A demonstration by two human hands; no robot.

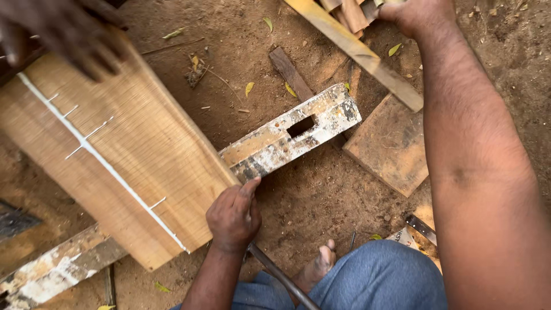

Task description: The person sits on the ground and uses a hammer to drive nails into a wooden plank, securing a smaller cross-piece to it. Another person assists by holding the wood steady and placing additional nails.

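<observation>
while the left hand (234, 215) sits at about six o'clock, its fingers are curled into a loose fist and its thumb presses the near corner of the plank (123, 152), where that corner meets the beam (290, 136); it pinches nothing that i can see, only touches the wood. a dark metal rod (281, 276) runs just below the wrist toward five o'clock, past a bare foot (317, 268) and a blue-clad knee (373, 281). whether the rod is held, i cannot tell. at four o'clock a scrap of printed packaging (404, 236), pale with dark lettering, lies on the dirt (321, 195) just beside a small metal strip (422, 227).

the plank, pale with a white chalk line (97, 155) and short cross ticks, lies tilted from ten o'clock to six, resting across the paint-flecked beam, which shows a rectangular slot (301, 126) near centre. a flat brown board (390, 146) lies at three o'clock.

farther off, the right arm stretches to one o'clock, where the right hand (414, 14) closes on a long slat (359, 54) at the frame's edge; the fingers are partly cut off. at eleven o'clock another person's hand (63, 31), blurred, rests on the plank's far end.
</observation>
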